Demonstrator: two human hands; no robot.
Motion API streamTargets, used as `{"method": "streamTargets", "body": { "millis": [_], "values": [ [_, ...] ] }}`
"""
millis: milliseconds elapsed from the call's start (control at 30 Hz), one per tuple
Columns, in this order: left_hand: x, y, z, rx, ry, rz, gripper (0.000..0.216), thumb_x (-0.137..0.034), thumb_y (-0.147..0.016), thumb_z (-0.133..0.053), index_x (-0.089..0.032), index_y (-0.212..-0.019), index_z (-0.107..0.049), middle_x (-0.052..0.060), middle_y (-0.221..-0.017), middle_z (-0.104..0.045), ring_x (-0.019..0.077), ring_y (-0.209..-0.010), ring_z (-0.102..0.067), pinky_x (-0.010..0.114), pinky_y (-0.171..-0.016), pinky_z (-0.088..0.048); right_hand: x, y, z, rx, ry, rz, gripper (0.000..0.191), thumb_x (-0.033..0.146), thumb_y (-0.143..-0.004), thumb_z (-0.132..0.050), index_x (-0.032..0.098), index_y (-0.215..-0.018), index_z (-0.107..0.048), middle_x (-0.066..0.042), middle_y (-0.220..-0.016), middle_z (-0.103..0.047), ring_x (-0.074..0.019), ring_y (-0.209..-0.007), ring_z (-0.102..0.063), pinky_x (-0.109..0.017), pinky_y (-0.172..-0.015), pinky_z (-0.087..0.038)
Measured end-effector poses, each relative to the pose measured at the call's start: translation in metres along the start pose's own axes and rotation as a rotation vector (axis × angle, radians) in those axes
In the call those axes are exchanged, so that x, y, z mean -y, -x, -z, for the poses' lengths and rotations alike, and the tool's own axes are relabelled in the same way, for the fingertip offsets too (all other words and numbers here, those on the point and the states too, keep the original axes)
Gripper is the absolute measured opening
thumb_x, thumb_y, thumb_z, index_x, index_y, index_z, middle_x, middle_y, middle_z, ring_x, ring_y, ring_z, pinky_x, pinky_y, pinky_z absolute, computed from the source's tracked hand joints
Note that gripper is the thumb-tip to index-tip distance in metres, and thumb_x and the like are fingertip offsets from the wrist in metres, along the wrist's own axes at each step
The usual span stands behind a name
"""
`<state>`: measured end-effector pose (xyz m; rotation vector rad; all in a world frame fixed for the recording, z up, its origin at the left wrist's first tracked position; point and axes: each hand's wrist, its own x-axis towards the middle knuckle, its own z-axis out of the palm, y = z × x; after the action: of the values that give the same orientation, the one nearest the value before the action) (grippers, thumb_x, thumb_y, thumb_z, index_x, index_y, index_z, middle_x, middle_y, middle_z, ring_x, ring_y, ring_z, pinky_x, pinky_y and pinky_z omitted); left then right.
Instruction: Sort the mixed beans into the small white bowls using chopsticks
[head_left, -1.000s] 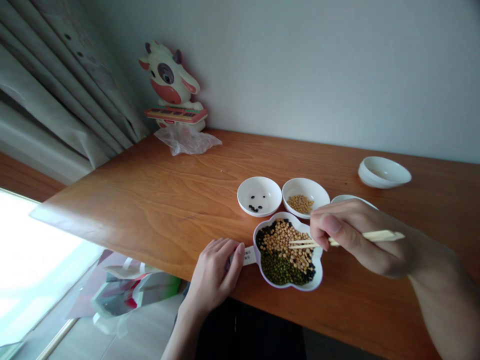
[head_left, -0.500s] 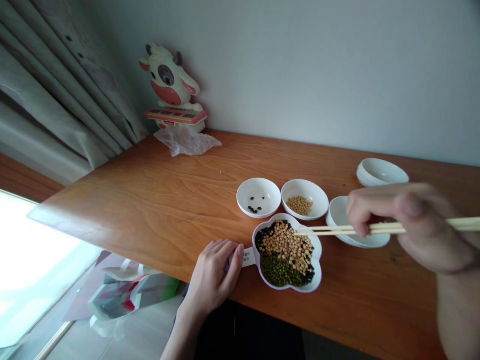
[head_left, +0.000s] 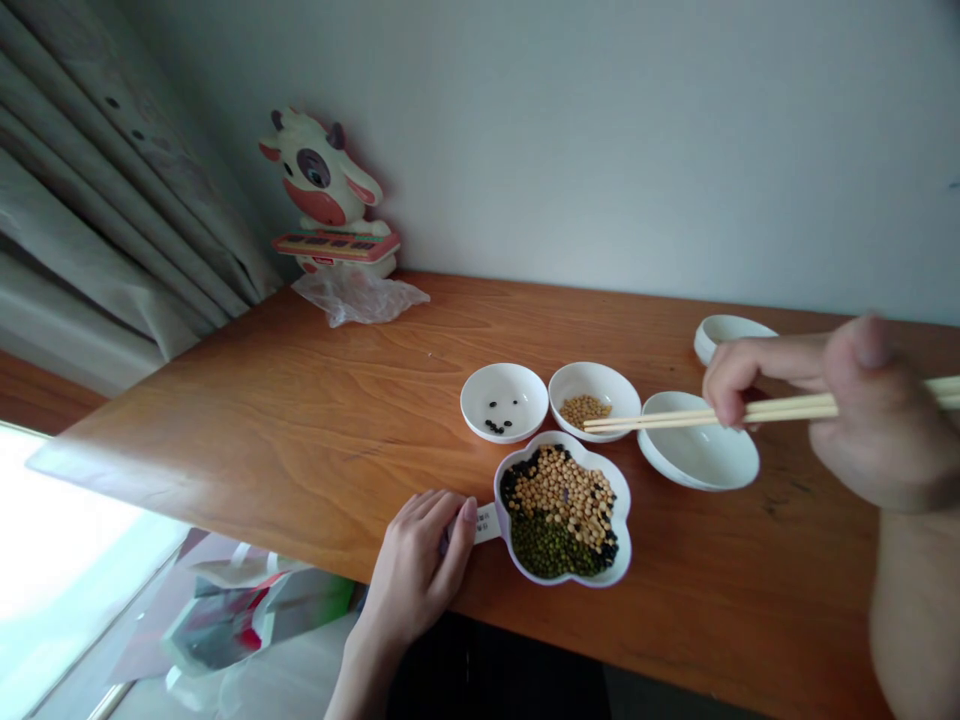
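Observation:
My left hand is closed around the handle of a flower-shaped bowl at the table's front edge. Inside it lie soybeans, green mung beans and black beans. My right hand grips a pair of chopsticks. Their tips are over the near part of a white bowl with a pile of soybeans; whether a bean is between them I cannot tell. To its left, a second white bowl holds several black beans. A third white bowl stands under the chopsticks.
Another white bowl stands at the back right, partly behind my right hand. A cow toy with a keyboard and a crumpled plastic bag are at the back left. Curtains hang left; bags stand on the floor.
The chopstick tips have moved up from the soybeans in the flower-shaped bowl to the white soybean bowl. My left hand still holds the handle. The whole view has shifted slightly.

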<state>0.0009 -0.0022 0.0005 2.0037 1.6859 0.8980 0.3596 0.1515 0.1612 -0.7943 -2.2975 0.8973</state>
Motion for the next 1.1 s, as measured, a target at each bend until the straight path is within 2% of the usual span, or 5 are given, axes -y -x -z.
{"method": "streamTargets", "body": {
  "millis": [233, 333, 567, 900, 1100],
  "values": [
    [0.000, -0.002, 0.000, -0.013, -0.003, 0.003, 0.035, -0.031, -0.116, -0.047, -0.023, -0.083, -0.054, 0.002, -0.079, -0.064, 0.0197, -0.075, -0.061, 0.033, -0.073, -0.043, 0.016, -0.018, -0.040, 0.219, -0.020, -0.040, 0.049, 0.056, -0.113, -0.046, 0.022, -0.087, -0.071, -0.001, -0.073, -0.065, -0.0158, -0.062, -0.054, -0.034, -0.060, -0.040],
    [0.001, -0.001, -0.001, -0.014, -0.009, 0.014, 0.036, -0.032, -0.116, -0.046, -0.023, -0.082, -0.054, 0.002, -0.079, -0.064, 0.0203, -0.075, -0.062, 0.033, -0.073, -0.043, 0.015, -0.023, -0.047, 0.252, -0.012, -0.050, 0.041, 0.048, -0.112, -0.053, 0.021, -0.087, -0.070, -0.001, -0.072, -0.064, -0.0142, -0.061, -0.052, -0.032, -0.059, -0.039],
    [0.001, 0.000, 0.001, -0.012, -0.012, 0.012, 0.034, -0.031, -0.116, -0.046, -0.024, -0.084, -0.055, 0.002, -0.079, -0.064, 0.0200, -0.075, -0.061, 0.033, -0.073, -0.044, 0.014, -0.023, -0.043, 0.253, 0.017, -0.061, 0.040, 0.046, -0.112, -0.053, 0.021, -0.084, -0.069, -0.001, -0.072, -0.064, -0.0147, -0.062, -0.053, -0.032, -0.061, -0.039],
    [0.000, 0.000, 0.001, 0.000, 0.008, 0.024, 0.033, -0.032, -0.116, -0.046, -0.023, -0.086, -0.058, 0.002, -0.081, -0.065, 0.0200, -0.076, -0.061, 0.033, -0.074, -0.044, 0.014, -0.017, -0.032, 0.282, 0.005, -0.149, 0.066, 0.069, -0.112, -0.029, 0.024, -0.083, -0.067, -0.001, -0.073, -0.062, -0.0172, -0.065, -0.051, -0.034, -0.063, -0.041],
    [0.000, 0.000, 0.001, -0.002, 0.003, 0.026, 0.035, -0.032, -0.116, -0.046, -0.023, -0.084, -0.057, 0.002, -0.079, -0.064, 0.0196, -0.074, -0.060, 0.033, -0.073, -0.044, 0.016, -0.022, -0.040, 0.279, -0.009, -0.083, 0.059, 0.066, -0.113, -0.036, 0.023, -0.084, -0.066, 0.001, -0.071, -0.062, -0.0143, -0.062, -0.050, -0.030, -0.062, -0.038]
  ]
}}
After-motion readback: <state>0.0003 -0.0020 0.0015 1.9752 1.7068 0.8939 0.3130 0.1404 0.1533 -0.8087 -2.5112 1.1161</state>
